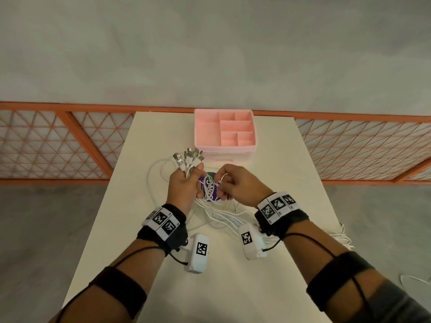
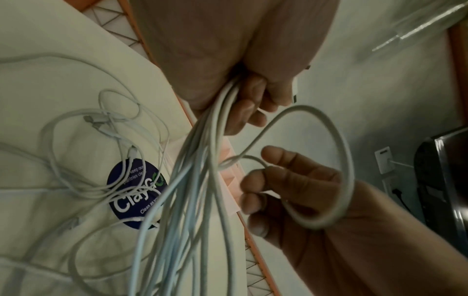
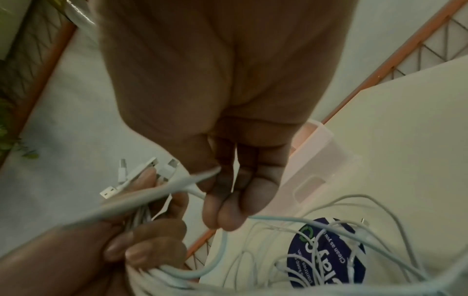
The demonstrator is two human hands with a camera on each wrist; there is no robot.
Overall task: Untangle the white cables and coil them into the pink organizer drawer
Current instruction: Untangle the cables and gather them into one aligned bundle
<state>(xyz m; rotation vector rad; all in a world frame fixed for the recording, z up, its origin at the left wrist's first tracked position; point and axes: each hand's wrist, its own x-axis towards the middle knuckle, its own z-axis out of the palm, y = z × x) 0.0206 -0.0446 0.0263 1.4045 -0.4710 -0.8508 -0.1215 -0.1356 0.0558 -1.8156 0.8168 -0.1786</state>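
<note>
Several white cables (image 1: 190, 163) bunched plug-up in left hand (image 1: 184, 186) fist above table (image 1: 291, 183), right hand (image 1: 238, 185) pinching one loop: draw it slowly free, bundle clamped, pink organizer (image 1: 225, 131) behind waiting.

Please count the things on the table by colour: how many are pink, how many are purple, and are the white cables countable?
Pink: 1, the organizer.
Purple: 1, the round sticker.
White: 1 bundle of cables; single cables too tangled to count.
Total: 3.
</note>
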